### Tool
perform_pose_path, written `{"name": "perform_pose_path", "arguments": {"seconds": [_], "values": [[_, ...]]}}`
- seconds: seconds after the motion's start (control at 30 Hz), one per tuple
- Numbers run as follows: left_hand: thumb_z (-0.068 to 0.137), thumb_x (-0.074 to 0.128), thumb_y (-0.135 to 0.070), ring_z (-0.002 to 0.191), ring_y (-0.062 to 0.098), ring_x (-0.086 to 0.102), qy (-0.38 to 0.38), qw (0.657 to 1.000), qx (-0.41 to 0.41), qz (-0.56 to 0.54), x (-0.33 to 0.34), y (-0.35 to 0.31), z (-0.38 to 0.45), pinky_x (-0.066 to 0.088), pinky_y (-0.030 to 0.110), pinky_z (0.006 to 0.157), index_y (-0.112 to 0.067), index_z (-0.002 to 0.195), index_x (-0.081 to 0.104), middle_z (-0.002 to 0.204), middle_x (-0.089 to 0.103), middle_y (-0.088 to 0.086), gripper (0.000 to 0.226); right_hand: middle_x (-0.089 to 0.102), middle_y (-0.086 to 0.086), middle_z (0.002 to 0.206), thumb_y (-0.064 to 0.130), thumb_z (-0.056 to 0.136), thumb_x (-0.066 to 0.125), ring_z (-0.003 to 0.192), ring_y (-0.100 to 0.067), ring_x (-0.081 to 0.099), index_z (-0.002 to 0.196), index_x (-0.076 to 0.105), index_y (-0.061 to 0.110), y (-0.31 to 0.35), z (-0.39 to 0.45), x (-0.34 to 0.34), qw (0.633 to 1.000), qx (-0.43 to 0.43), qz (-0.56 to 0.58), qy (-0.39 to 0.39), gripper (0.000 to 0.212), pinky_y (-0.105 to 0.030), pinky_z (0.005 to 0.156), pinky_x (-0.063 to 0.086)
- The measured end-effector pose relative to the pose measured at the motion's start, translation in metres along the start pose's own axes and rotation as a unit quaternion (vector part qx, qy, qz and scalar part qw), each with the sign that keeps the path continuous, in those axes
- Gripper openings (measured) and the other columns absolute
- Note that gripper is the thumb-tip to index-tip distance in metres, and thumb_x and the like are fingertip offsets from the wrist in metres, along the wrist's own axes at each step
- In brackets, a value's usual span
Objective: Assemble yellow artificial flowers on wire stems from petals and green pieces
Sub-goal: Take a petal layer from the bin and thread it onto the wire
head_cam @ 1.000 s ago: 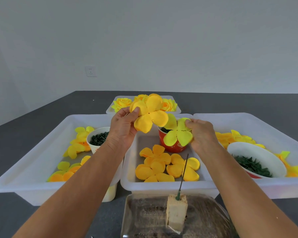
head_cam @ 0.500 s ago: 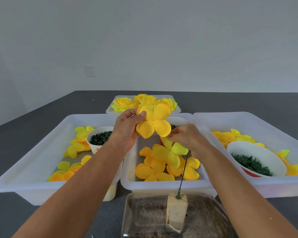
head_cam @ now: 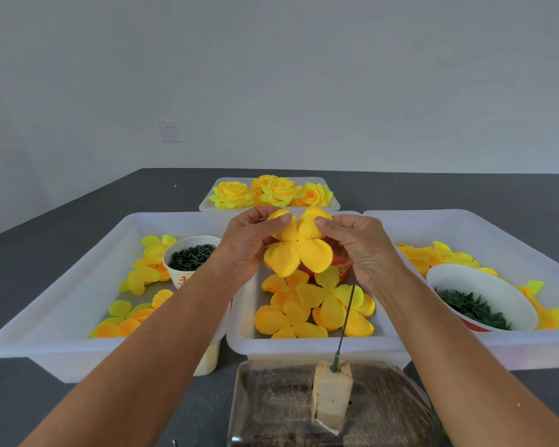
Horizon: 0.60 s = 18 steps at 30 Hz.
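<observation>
A yellow four-lobed petal piece point(head_cam: 299, 250) hangs in the air above the middle white tray point(head_cam: 313, 348). My left hand point(head_cam: 247, 245) pinches its upper left lobe and my right hand point(head_cam: 359, 246) pinches its upper right lobe. A small hole shows at its centre. Below, a thin dark wire stem point(head_cam: 345, 322) stands upright in a pale foam block point(head_cam: 331, 393). Loose yellow petal pieces point(head_cam: 307, 309) lie in the middle tray.
A left tray point(head_cam: 62, 343) holds petals and a white cup of green pieces point(head_cam: 191, 258). The right tray point(head_cam: 530, 350) holds petals and a white bowl of green pieces point(head_cam: 478, 301). Finished yellow roses point(head_cam: 271, 191) fill a far tray. A red cup point(head_cam: 341, 269) sits behind the hands.
My right hand dropped the yellow-green petal piece into the middle tray and rose to pinch the yellow petal piece, which my left hand brought lower and toward the centre.
</observation>
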<state>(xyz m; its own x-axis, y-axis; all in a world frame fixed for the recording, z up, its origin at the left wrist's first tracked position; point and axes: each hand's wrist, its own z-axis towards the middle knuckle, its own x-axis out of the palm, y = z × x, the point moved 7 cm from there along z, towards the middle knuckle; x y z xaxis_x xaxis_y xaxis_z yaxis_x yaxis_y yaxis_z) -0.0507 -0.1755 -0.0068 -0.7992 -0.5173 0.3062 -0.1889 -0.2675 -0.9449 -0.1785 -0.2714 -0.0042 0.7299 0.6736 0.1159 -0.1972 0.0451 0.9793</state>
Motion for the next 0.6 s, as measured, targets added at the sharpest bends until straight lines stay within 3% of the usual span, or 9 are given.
{"name": "perform_pose_path", "arguments": {"seconds": [0.1,0.23,0.33,0.43,0.6], "values": [[0.065,0.074,-0.014,0.075,0.02,0.068,0.062,0.993,-0.014,0.097,0.012,0.005,-0.005,0.058,0.032,0.063,-0.014,0.097,0.064,0.087,0.068,0.007,0.033,0.063,0.001,0.051,0.026,0.063,0.079,0.046,-0.012,0.056,0.053,0.062,0.016,0.002,0.0,-0.002,1.0,-0.009,-0.016,-0.023,0.022,-0.027,0.052,0.05],[0.065,0.074,-0.019,0.081,0.021,0.068,0.085,0.988,-0.007,0.132,0.017,0.005,-0.009,0.058,0.036,0.07,-0.015,0.107,0.065,0.094,0.067,0.012,0.043,0.051,0.007,0.041,0.034,0.056,0.079,0.037,-0.007,0.046,0.037,0.052,0.021,0.001,0.0,-0.001,1.0,-0.015,-0.014,-0.008,0.036,-0.021,0.043,0.041],[0.061,0.074,-0.023,0.088,0.021,0.065,0.099,0.984,0.021,0.148,0.021,0.002,-0.011,0.056,0.036,0.077,-0.017,0.102,0.066,0.096,0.067,0.007,0.042,0.059,0.003,0.048,0.039,0.05,0.079,0.044,-0.01,0.054,0.048,0.06,0.021,0.001,-0.001,0.006,0.999,-0.001,0.004,0.032,0.026,-0.022,0.045,0.046],[0.065,0.073,-0.011,0.093,0.026,0.061,0.082,0.987,0.052,0.125,0.02,-0.005,-0.01,0.052,0.043,0.085,-0.014,0.093,0.064,0.097,0.065,0.008,0.03,0.07,-0.006,0.067,0.041,0.049,0.078,0.059,-0.017,0.065,0.076,0.068,0.008,-0.004,0.001,0.006,0.997,0.033,0.051,0.049,0.044,-0.027,0.053,0.054],[0.07,0.069,0.007,0.087,0.025,0.059,0.057,0.989,0.088,0.104,0.016,-0.012,-0.01,0.051,0.042,0.085,-0.009,0.083,0.059,0.089,0.064,0.009,0.023,0.069,-0.003,0.066,0.02,0.07,0.072,0.061,-0.014,0.063,0.076,0.068,0.01,-0.007,0.003,0.004,0.996,0.051,0.06,0.045,0.013,-0.027,0.058,0.055]]}}
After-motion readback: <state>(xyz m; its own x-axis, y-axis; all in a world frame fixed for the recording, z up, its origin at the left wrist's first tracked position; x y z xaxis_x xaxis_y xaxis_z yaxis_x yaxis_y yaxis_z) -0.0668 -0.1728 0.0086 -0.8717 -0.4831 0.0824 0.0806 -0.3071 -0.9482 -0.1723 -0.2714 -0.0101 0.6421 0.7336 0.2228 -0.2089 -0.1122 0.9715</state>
